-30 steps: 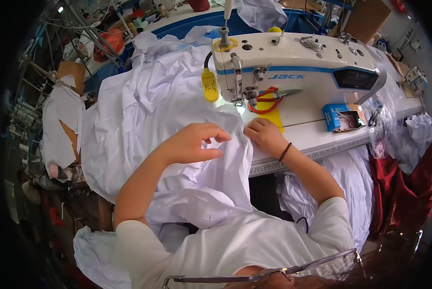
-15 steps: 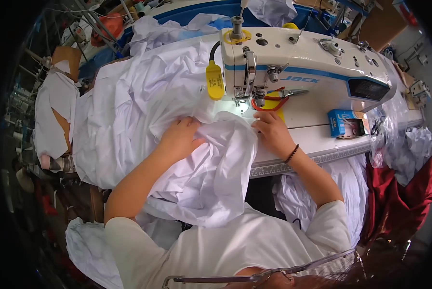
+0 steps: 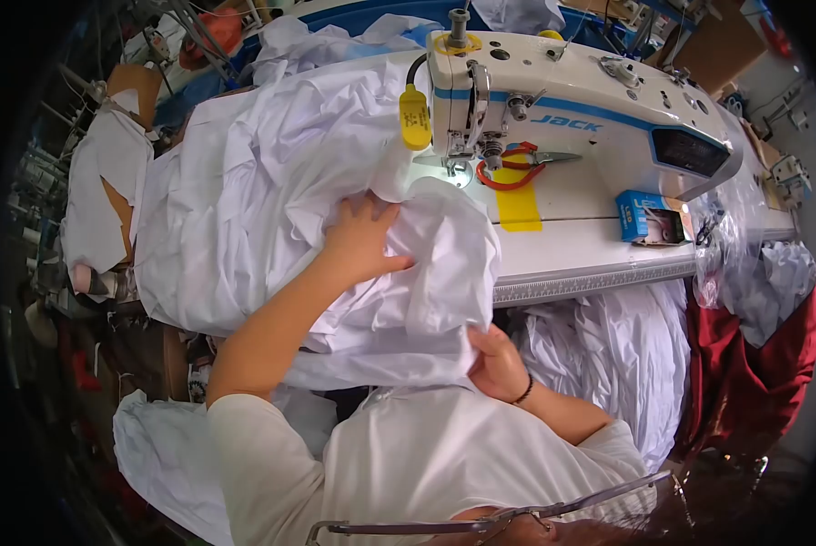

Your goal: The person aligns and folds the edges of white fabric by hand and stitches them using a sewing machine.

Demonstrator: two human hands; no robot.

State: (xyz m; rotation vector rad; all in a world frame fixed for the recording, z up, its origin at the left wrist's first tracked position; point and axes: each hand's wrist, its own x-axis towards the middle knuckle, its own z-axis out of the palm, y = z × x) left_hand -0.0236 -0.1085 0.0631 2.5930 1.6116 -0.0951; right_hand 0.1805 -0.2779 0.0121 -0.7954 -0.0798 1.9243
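Observation:
White fabric lies bunched over the sewing machine table, its right part reaching the lit needle area. My left hand rests on the fabric, left of and below the needle, with its fingers spread. My right hand is at the fabric's lower right edge, below the table's front edge, its thumb and fingers closed on the cloth. The white sewing machine stands behind the hands, with a yellow tag hanging at its left end.
Red-handled scissors lie on a yellow patch under the machine arm. A blue box sits to the right. More white cloth hangs below the table, beside red fabric. Cut pieces are at the left.
My right hand has moved from beside the needle down to the fabric's lower edge and gripped it. My left hand first lowered onto the cloth, then shifted slightly right, its fingers spreading.

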